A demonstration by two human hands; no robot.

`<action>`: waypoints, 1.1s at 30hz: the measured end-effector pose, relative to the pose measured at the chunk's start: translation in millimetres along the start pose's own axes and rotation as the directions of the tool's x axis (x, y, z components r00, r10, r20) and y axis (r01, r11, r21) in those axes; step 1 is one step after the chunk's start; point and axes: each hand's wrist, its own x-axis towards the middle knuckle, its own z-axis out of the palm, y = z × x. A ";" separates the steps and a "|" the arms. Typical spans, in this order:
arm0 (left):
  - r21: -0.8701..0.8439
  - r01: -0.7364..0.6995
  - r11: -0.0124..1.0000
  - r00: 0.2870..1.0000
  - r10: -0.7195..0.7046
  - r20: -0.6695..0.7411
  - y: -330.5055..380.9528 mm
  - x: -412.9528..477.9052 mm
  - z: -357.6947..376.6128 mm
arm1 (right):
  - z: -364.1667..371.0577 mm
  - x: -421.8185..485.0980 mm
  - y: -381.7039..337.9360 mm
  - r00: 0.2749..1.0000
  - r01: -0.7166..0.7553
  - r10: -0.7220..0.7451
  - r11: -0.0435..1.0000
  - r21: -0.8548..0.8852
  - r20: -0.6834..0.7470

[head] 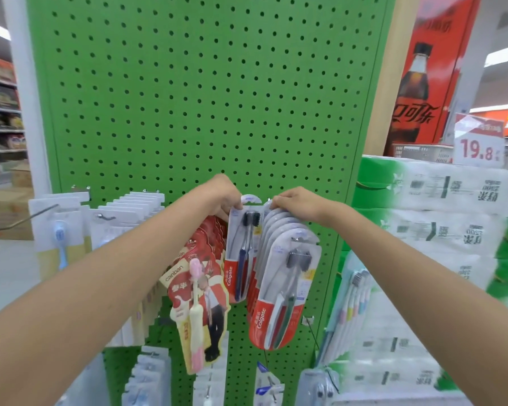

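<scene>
A green pegboard (206, 92) stands before me with toothbrush packs hanging low on it. My left hand (222, 194) pinches the top of one red-and-clear Colgate toothbrush pack (242, 253), which hangs tilted from my fingers. My right hand (295, 202) grips the top of the rearmost packs in a row of Colgate packs (282, 285) hung on a hook. The hook's base is hidden behind my right hand. Left of the held pack hangs a row of red Canban toothbrush packs (197, 306).
White toothbrush packs (129, 224) hang at the left beside a bare metal hook (21, 219). Pastel brush packs (349, 306) hang at the right edge. Stacked tissue packs (440, 230) with a 19.8 price sign (478, 145) stand to the right. More packs hang below.
</scene>
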 end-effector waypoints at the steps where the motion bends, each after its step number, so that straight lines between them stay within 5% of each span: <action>1: -0.009 -0.005 1.000 1.000 0.005 0.007 1.4 -0.8 -0.2 | 2.1 -0.2 0.4 1.000 -0.006 0.006 1.000 0.004 0.026; 10: 0.118 -0.058 0.991 0.998 0.056 0.024 8.2 -1.2 15.1 | 3.6 -1.3 5.2 0.994 -0.055 0.042 0.988 0.143 0.098; 15: 0.003 -0.038 0.999 0.995 0.038 0.089 11.6 -3.5 17.4 | -6.7 4.0 7.4 0.997 -0.035 0.045 0.985 0.171 -0.060; 24: -0.143 -0.061 0.988 0.978 0.088 0.190 23.8 -1.4 28.8 | -14.7 2.9 28.8 0.996 -0.080 0.083 0.990 0.115 -0.021; 30: -0.094 -0.104 0.990 0.979 0.119 0.166 25.7 3.9 32.7 | -18.1 3.0 32.6 0.999 -0.034 0.035 0.994 0.107 -0.015; 33: -0.007 -0.165 0.986 0.986 0.165 0.022 24.8 14.2 28.1 | -17.3 4.0 34.5 1.000 -0.015 0.016 0.998 0.060 -0.017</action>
